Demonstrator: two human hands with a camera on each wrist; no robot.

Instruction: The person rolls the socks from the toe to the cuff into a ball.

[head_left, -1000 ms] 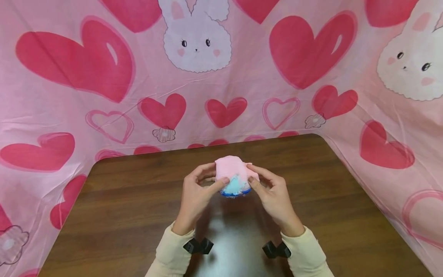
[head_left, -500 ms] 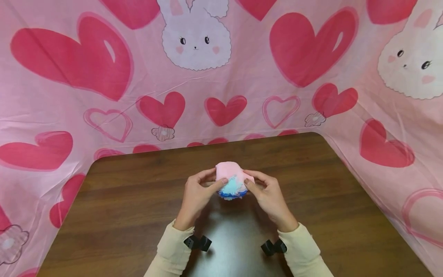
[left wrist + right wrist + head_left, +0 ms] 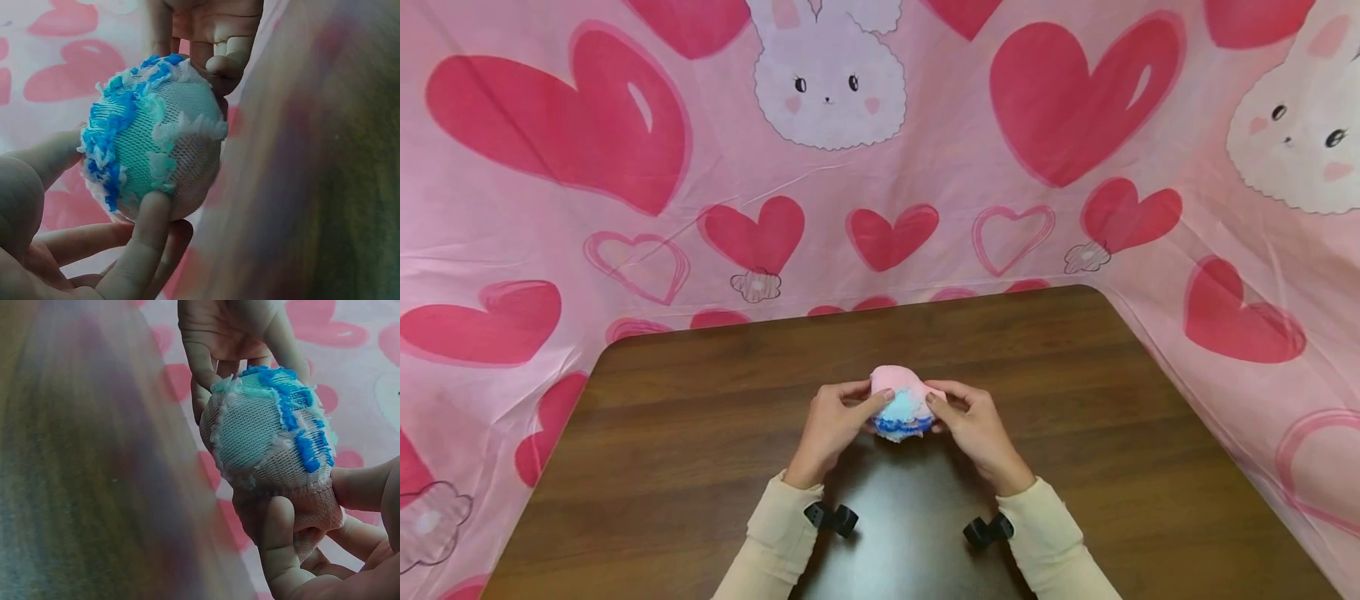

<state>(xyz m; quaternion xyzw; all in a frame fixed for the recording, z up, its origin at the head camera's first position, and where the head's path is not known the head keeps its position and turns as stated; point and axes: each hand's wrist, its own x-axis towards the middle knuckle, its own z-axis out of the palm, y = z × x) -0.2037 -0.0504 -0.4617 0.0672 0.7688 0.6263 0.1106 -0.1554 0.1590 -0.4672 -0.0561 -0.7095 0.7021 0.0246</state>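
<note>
Between both hands is a balled-up knit sock, pale pink with a turquoise patch and blue bands of loose, fuzzy threads. My left hand holds its left side, thumb on the near face and fingers behind. On the other side, my right hand pinches the ball's pink edge between thumb and fingers. From the left wrist, the sock looks round, its threads outward. A folded pink end of the sock shows by the right fingers in the right wrist view. Part of its far side is hidden.
A brown wood-grain table lies beneath the hands. Pink cloth printed with hearts and rabbits hangs behind and along the sides. Small black cameras sit on both wrists, over cream sleeves.
Both hands have come slightly lower and nearer with the sock, and closer together. The sock has tilted, so more of its blue threaded band shows. Both hands keep their hold.
</note>
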